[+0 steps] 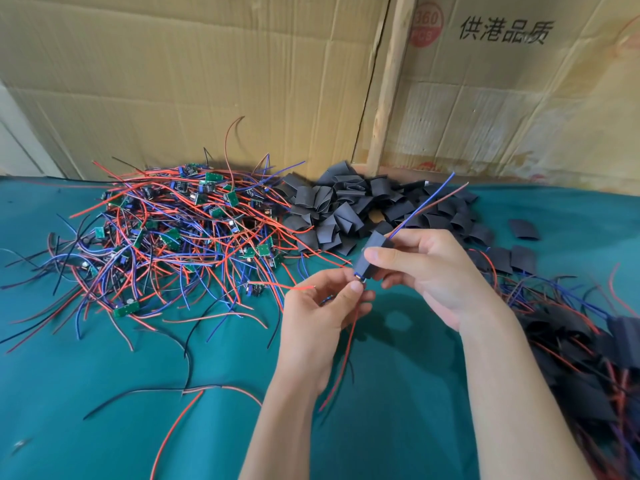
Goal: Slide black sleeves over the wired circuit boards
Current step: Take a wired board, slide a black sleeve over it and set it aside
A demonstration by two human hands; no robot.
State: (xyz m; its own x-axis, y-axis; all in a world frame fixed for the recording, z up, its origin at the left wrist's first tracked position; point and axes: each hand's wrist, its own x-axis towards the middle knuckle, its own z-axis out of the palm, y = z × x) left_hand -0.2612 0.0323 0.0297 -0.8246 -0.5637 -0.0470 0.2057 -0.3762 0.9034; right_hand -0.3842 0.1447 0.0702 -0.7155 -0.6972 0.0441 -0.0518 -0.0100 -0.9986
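My right hand point(427, 271) pinches a black sleeve point(370, 252) that covers most of a wired circuit board. Blue and red wires point(429, 199) stick out of the sleeve's far end. My left hand point(325, 306) pinches the board's exposed near end point(360, 279) just below the sleeve, and red wires hang down from it. A big tangle of unsleeved green boards with red, blue and black wires point(173, 230) lies to the left. A heap of loose black sleeves point(349, 206) sits behind my hands.
Everything rests on a teal cloth point(104, 410). Sleeved boards with wires are piled at the right edge point(588, 358). A few stray sleeves point(523, 228) lie at the right. Cardboard boxes point(242, 81) form a wall along the back.
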